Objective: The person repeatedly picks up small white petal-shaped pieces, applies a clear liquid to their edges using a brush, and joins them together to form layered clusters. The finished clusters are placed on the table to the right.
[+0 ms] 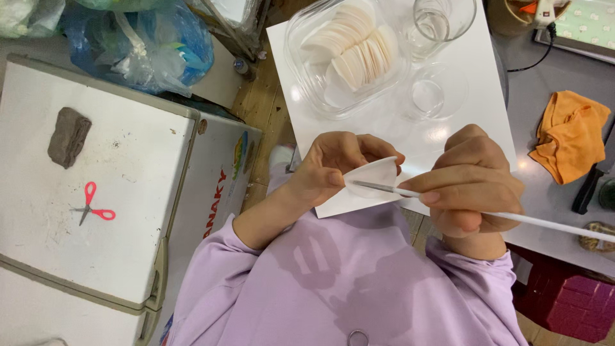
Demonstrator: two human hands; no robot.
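Nearest to us we note the lilac sleeves [333, 282] of the person, filling the lower frame just below the white board [461, 96], which serves as our landmark. At the board's near edge the left hand [330, 170] pinches a folded white petal-shaped piece [375, 174] between thumb and curled fingers, the thumb pressed flat on its face. Just right of it, over the same near edge, the right hand [471, 182] has its fingers pressed together around a thin white stick [544, 223], whose grey tip lies against the folded piece; the stick's tail runs off past the board's right near corner. On the board's far left part stands a clear container [301, 64] holding stacked white round pieces [352, 45]. Two clear glass cups sit on the board's far right part, one tall [442, 19], one low [435, 93]. Right of the board lies an orange cloth [570, 134]. Well to the left of the board we record red-handled scissors [95, 206] and a grey lump [68, 136] on a white lid [128, 160].
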